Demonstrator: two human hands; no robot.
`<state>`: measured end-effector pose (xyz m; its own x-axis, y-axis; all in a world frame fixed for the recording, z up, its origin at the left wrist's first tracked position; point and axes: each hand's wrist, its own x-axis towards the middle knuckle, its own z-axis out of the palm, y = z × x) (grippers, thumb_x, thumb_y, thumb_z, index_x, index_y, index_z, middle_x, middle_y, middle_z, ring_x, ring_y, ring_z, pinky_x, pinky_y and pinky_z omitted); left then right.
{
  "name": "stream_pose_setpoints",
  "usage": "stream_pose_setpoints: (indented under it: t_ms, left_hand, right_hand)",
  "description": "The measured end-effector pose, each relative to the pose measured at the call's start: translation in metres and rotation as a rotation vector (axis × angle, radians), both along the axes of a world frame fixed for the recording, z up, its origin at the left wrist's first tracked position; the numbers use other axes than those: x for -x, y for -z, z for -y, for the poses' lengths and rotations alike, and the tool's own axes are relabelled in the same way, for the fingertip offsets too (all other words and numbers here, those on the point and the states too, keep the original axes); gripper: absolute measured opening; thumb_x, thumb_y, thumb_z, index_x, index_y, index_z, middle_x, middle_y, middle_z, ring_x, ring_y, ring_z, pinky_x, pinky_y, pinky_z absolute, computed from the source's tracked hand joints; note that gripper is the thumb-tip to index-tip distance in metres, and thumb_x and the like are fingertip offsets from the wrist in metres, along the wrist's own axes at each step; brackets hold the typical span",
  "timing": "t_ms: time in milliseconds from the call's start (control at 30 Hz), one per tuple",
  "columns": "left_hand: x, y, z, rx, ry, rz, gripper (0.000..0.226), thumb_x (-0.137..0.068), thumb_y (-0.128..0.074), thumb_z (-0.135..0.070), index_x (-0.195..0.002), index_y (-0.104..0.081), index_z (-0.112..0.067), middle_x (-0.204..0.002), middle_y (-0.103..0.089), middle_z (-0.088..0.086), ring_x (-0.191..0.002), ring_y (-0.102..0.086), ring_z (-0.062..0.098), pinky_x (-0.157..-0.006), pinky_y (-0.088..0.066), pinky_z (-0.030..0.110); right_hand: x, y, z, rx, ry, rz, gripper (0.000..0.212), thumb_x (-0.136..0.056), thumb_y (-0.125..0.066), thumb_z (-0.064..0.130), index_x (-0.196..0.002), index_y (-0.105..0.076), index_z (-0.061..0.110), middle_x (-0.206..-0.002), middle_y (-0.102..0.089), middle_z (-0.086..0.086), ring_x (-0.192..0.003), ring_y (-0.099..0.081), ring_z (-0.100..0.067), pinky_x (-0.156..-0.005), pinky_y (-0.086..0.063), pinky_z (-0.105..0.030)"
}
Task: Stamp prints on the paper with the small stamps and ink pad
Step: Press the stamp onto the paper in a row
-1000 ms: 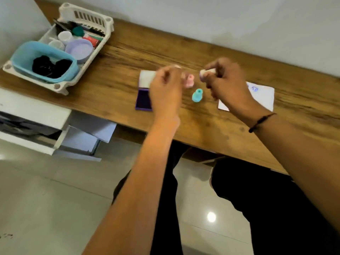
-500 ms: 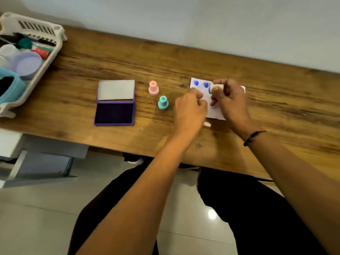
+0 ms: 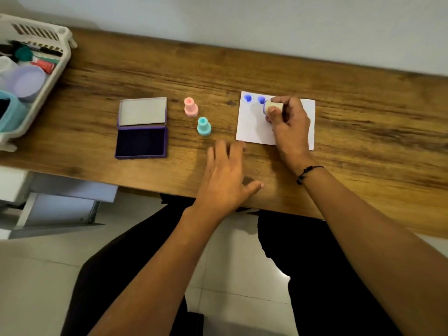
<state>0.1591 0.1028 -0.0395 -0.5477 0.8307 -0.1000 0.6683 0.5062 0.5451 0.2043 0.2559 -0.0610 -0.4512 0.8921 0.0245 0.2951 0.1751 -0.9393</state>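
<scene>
Right hand (image 3: 288,124) pinching that cream stamp (image 3: 272,108) tilted above the white paper sheet (image 3: 252,124); level it before pressing, while the spread, empty left hand (image 3: 225,175) steadies the sheet.

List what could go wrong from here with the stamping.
1. The right hand holds the cream stamp close beside the second blue print; the next print may overlap it.
2. The left hand lies on the desk, seemingly off the paper, which might shift.
3. The ink pad lies open and could dry or stain.
</scene>
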Motion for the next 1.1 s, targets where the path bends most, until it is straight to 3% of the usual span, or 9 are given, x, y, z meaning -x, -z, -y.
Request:
stream_pose_setpoints:
  t_ms: [100,233,333,433,567,667,733,867,1100]
  left_hand:
    - [0.0,-0.001,0.004,0.096,0.064,0.058,0.054,-0.074,-0.071,-0.027,-0.119,-0.045,-0.016,-0.124,-0.04,0.008,-0.114,-0.043,0.025,-0.097,-0.036,0.033]
    - [0.001,0.0,0.004,0.106,0.074,0.059,0.042,-0.079,-0.066,-0.02,-0.116,-0.049,-0.011,-0.125,-0.044,0.01,-0.115,-0.045,0.025,-0.099,-0.035,0.031]
    - [0.004,-0.002,0.005,0.101,0.071,0.047,0.037,-0.08,-0.064,-0.02,-0.114,-0.052,-0.009,-0.122,-0.051,0.012,-0.111,-0.048,0.025,-0.094,-0.036,0.028]
    - [0.008,-0.013,0.0,-0.032,-0.05,0.163,0.028,-0.078,-0.065,-0.017,-0.104,-0.06,-0.009,-0.107,-0.059,0.011,-0.095,-0.057,0.022,-0.083,-0.043,0.027]
    - [0.015,-0.026,-0.02,-0.216,-0.225,0.332,0.026,-0.078,-0.067,-0.018,-0.103,-0.063,-0.012,-0.102,-0.066,0.007,-0.084,-0.06,0.011,-0.082,-0.053,0.026]
    - [0.018,-0.029,-0.041,-0.251,-0.245,0.347,0.027,-0.078,-0.067,-0.019,-0.103,-0.065,-0.009,-0.102,-0.069,0.008,-0.086,-0.063,0.014,-0.085,-0.053,0.03]
    - [0.018,-0.028,-0.055,-0.264,-0.24,0.336,0.023,-0.078,-0.067,-0.018,-0.099,-0.065,-0.007,-0.098,-0.07,0.009,-0.088,-0.065,0.019,-0.084,-0.052,0.034]
    - [0.015,-0.02,-0.076,-0.279,-0.254,0.275,0.024,-0.08,-0.063,-0.017,-0.101,-0.065,-0.006,-0.1,-0.07,0.012,-0.094,-0.064,0.025,-0.085,-0.048,0.033]
    - [0.017,-0.001,-0.078,-0.061,-0.059,0.005,0.023,-0.085,-0.053,-0.018,-0.1,-0.062,-0.003,-0.106,-0.062,0.016,-0.097,-0.057,0.029,-0.071,-0.035,0.029]
  right_hand:
    - [-0.001,0.0,0.001,0.027,-0.01,-0.004,0.011,-0.09,-0.054,0.02,-0.1,-0.055,0.016,-0.104,-0.062,0.002,-0.096,-0.061,-0.017,-0.082,-0.053,-0.025]
    - [-0.002,-0.002,0.001,0.059,-0.05,-0.008,0.004,-0.09,-0.054,0.018,-0.094,-0.052,0.019,-0.1,-0.063,0.0,-0.087,-0.062,-0.016,-0.083,-0.054,-0.03]
    - [-0.003,-0.002,0.003,0.077,-0.111,-0.01,0.003,-0.09,-0.054,0.018,-0.093,-0.053,0.017,-0.096,-0.063,-0.002,-0.081,-0.062,-0.014,-0.077,-0.055,-0.026]
    - [-0.006,-0.004,0.005,0.102,-0.167,-0.008,0.003,-0.09,-0.054,0.018,-0.091,-0.053,0.016,-0.096,-0.063,-0.001,-0.08,-0.062,-0.013,-0.069,-0.053,-0.017]
    - [-0.011,-0.006,0.011,0.13,-0.244,-0.008,0.011,-0.089,-0.055,0.016,-0.084,-0.053,0.025,-0.088,-0.063,-0.001,-0.076,-0.062,-0.015,-0.073,-0.054,-0.029]
    - [-0.013,-0.008,0.015,0.193,-0.255,-0.028,0.012,-0.089,-0.054,0.014,-0.084,-0.055,0.025,-0.095,-0.067,-0.013,-0.088,-0.066,-0.026,-0.077,-0.056,-0.039]
    - [-0.014,-0.009,0.014,0.282,-0.19,-0.084,0.013,-0.09,-0.053,0.012,-0.083,-0.057,0.021,-0.091,-0.069,-0.015,-0.085,-0.067,-0.026,-0.075,-0.057,-0.042]
    - [-0.019,-0.013,0.0,0.372,0.084,-0.211,0.021,-0.085,-0.054,0.004,-0.068,-0.056,0.018,-0.058,-0.059,0.001,-0.044,-0.052,-0.004,-0.044,-0.048,-0.02]
    - [-0.034,-0.019,-0.053,0.214,0.182,-0.001,0.014,-0.081,-0.057,0.013,-0.069,-0.054,0.02,-0.068,-0.057,-0.001,-0.044,-0.049,-0.006,-0.046,-0.048,-0.022]
